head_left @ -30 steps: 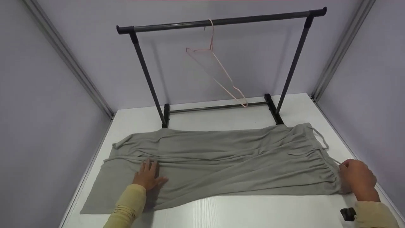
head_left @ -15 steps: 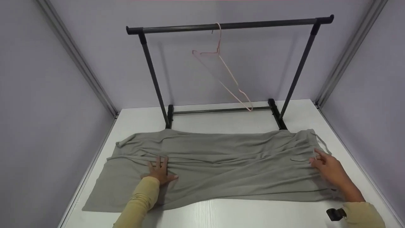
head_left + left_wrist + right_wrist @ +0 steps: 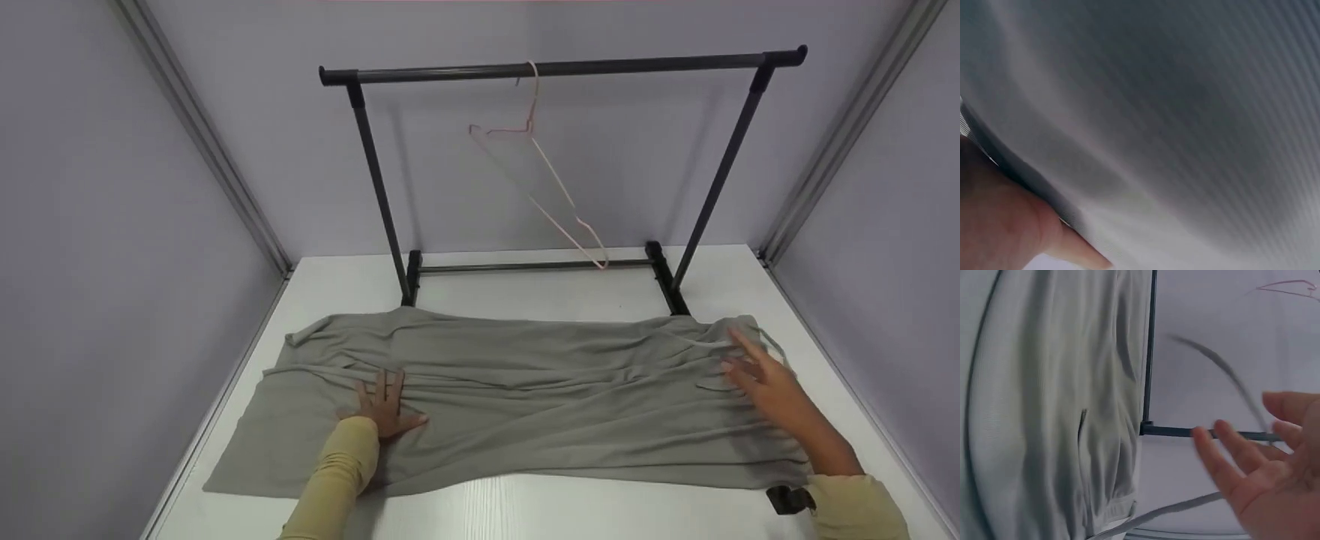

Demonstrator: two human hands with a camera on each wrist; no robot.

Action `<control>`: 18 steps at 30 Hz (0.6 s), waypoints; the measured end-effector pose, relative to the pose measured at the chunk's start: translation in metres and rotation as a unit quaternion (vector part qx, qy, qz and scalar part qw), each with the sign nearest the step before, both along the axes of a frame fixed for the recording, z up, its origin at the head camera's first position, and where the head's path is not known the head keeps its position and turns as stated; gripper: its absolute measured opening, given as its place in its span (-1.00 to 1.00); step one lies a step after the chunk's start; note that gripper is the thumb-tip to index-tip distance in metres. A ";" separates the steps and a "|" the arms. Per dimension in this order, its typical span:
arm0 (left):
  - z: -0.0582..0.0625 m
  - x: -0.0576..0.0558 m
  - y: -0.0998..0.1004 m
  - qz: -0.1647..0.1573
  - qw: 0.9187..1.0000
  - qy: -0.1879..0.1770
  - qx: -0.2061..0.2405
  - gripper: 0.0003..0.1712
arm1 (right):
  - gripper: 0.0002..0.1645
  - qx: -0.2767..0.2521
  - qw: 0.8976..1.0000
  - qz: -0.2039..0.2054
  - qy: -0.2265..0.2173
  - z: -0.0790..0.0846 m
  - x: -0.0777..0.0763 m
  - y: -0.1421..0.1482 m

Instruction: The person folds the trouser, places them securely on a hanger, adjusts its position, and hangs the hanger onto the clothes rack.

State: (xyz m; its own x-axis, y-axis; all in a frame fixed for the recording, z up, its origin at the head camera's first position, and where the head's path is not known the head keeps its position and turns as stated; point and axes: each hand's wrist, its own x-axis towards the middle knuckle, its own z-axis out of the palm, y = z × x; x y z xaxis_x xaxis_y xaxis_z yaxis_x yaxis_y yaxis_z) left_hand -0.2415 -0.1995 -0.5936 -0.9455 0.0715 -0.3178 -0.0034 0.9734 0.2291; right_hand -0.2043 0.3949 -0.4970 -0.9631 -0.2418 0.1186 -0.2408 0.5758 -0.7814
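Note:
Grey drawstring trousers (image 3: 510, 397) lie sideways on the table, legs to the left and gathered waist to the right. My left hand (image 3: 386, 412) rests on the legs with its fingers spread; its thumb shows against the grey cloth in the left wrist view. Over the waist end, my right hand (image 3: 765, 386) has its fingers apart. The drawstring (image 3: 1185, 504) runs from the waistband to behind these fingers in the right wrist view, and its loose end curves out blurred beyond them. A pocket slit (image 3: 1081, 427) shows near the waist.
Behind the trousers stands a dark clothes rack (image 3: 652, 68) with its base bar (image 3: 510, 267) low at the back. A pink wire hanger (image 3: 555, 172) hangs from its top rail. Walls enclose the white table (image 3: 585, 510) at the back and sides.
My right hand has moved from the waistband edge up and inward, and the drawstring now swings out leftward over the waist. My left hand stays on the legs, fingers spread wider. The head view has shifted.

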 end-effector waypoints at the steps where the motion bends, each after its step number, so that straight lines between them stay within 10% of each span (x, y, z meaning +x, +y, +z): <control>1: -0.002 -0.001 0.000 -0.003 1.000 0.003 -0.008 0.20 | -0.30 0.007 1.000 0.013 -0.017 -0.001 0.000 -0.001; 5: -0.005 -0.002 -0.002 -0.001 1.000 0.010 -0.010 0.21 | -0.49 0.010 0.997 0.035 -0.072 -0.015 -0.003 -0.001; 11: -0.009 -0.002 -0.004 0.000 1.000 0.019 -0.008 0.22 | -0.47 0.148 0.984 -0.091 0.038 -0.051 -0.013 0.021; 18: -0.024 -0.007 -0.008 0.014 1.000 0.022 0.016 0.28 | -0.28 0.219 0.967 -0.112 0.058 -0.078 -0.037 0.044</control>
State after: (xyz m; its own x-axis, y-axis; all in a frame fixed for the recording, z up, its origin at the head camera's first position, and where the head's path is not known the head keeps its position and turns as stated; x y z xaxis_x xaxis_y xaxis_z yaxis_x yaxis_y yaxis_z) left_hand -0.2486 -0.2074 -0.6176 -0.9600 0.0544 -0.2745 -0.0200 0.9651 0.2612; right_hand -0.2417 0.4386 -0.5749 -0.9835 -0.0796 0.1627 -0.1427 0.8936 -0.4257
